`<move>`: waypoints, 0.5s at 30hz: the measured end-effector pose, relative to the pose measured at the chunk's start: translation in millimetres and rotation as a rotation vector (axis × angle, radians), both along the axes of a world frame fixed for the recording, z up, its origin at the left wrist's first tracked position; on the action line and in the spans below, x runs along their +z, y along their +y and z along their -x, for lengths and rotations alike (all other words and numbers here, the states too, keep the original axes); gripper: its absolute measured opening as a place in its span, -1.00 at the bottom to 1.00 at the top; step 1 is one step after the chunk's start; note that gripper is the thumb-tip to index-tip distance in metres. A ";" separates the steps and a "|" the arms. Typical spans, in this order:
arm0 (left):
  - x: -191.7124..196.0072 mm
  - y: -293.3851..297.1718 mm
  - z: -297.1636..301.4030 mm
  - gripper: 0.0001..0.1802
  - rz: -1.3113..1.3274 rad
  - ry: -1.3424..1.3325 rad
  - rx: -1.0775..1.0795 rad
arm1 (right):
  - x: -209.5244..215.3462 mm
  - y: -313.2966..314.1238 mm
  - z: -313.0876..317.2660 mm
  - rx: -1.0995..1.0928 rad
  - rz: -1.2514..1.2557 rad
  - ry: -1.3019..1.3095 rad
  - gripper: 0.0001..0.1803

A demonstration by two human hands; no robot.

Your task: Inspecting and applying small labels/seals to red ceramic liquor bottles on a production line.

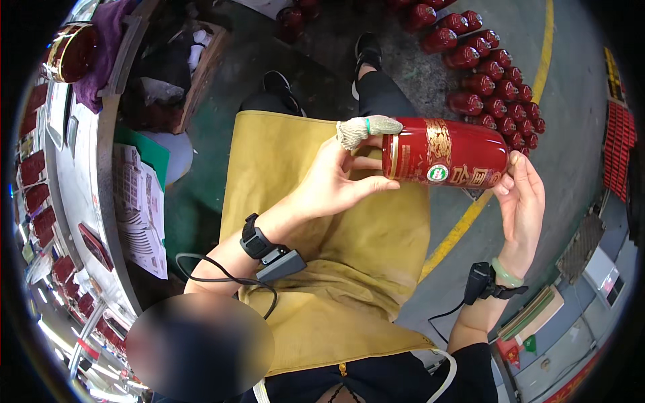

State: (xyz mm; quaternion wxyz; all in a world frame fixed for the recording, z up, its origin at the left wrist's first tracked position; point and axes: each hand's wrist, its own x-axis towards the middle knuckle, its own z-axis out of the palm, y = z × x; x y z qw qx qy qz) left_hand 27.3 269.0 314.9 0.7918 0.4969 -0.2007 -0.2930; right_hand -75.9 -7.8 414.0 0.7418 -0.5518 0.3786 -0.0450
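A glossy red bottle (457, 152) with gold decoration and a small green-and-white round mark lies on its side in the air above my lap. My left hand (339, 176) is at its left end; pale knitted covers wrap some of the fingers, which touch that end, while the thumb stretches out below. With its fingertips, my right hand (523, 198) grips the bottle's right end from underneath. Parts of the left fingers are hidden behind the bottle. A yellow-tan apron (289, 168) covers my lap beneath both hands.
Many red bottles (494, 87) stand in rows on the floor, ahead to the right. A yellow line (453, 235) crosses the floor. Along the left runs a workbench (80, 174) with a red-and-gold round object (70, 52) on it; printed sheets (138, 208) hang beside it.
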 end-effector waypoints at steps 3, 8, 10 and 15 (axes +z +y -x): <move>1.0 3.8 -2.0 -0.24 -0.065 0.022 -0.025 | -1.0 1.1 -1.8 0.001 -0.051 0.001 -0.79; -0.1 9.6 -6.1 -0.16 -0.062 0.019 -0.018 | 0.6 2.0 -8.7 0.045 -0.129 -0.012 -0.78; -2.3 9.8 -8.3 -0.12 -0.061 0.006 -0.012 | 3.6 2.3 -11.0 0.045 -0.167 -0.023 -0.79; -5.1 12.6 -9.2 -0.15 -0.120 0.089 -0.006 | 13.0 1.8 -11.1 0.098 -0.132 0.006 -0.79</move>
